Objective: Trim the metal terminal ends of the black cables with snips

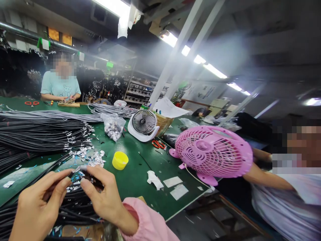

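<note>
My left hand (41, 202) and my right hand (104, 192) meet at the lower left over the green table. Both are closed in a pinch, fingertips close together, on what looks like the end of a thin black cable (72, 174); my fingers hide most of it. Below my hands lies a bundle of black cables (77, 204). Just beyond my fingertips, shiny foil scraps (96, 157) and small blue bits are scattered. A larger stack of black cables (45, 134) with stripped, silvery ends rests at the left.
A yellow cup (120, 160), a bag of parts (113, 127), a small white fan (143, 124) and orange-handled scissors (158, 144) stand beyond. A pink fan (213, 152) is at the right table edge. Grey cables (55, 115) lie farther back. One person sits opposite, another at right.
</note>
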Available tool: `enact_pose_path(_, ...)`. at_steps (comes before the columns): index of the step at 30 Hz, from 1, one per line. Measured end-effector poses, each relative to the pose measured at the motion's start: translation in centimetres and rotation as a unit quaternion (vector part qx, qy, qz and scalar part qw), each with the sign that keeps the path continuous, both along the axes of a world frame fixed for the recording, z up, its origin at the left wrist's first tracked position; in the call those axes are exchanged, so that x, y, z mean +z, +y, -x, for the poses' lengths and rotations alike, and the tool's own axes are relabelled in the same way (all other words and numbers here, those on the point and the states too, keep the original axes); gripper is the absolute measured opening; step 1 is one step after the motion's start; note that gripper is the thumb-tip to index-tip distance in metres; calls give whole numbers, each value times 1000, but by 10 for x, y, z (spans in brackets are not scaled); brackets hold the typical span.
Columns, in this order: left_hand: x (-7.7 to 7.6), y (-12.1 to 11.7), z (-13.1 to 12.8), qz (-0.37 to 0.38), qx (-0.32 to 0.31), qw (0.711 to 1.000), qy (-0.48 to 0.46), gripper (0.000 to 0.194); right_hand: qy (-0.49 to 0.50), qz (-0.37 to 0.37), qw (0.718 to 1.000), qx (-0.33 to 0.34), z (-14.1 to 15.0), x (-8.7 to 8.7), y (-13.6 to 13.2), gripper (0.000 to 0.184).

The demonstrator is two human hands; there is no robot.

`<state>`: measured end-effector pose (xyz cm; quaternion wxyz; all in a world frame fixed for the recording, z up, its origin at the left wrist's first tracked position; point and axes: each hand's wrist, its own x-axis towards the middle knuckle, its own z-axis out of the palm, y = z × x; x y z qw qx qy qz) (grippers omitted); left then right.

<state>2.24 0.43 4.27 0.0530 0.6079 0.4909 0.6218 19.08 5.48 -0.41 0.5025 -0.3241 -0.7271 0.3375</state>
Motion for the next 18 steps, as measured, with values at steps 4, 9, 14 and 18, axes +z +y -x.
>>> enact_pose_path(4, -2, 1, 1, -14, 4, 999, 32, 34, 7, 6, 1000, 13, 1, 0, 0, 16)
enact_pose_path(9, -27, -2, 10, 6, 41, 995, 94, 36, -1, 34, 999, 18, 2, 1, -1, 14)
enact_pose_path(14, -68, -12, 22, 26, 80, 983, 161, 38, 10, 37, 999, 14, 2, -1, 0, 14)
enact_pose_path(18, -71, -11, 21, 11, 84, 981, 173, 38, 6, 22, 1000, 8, 1, -2, -2, 11)
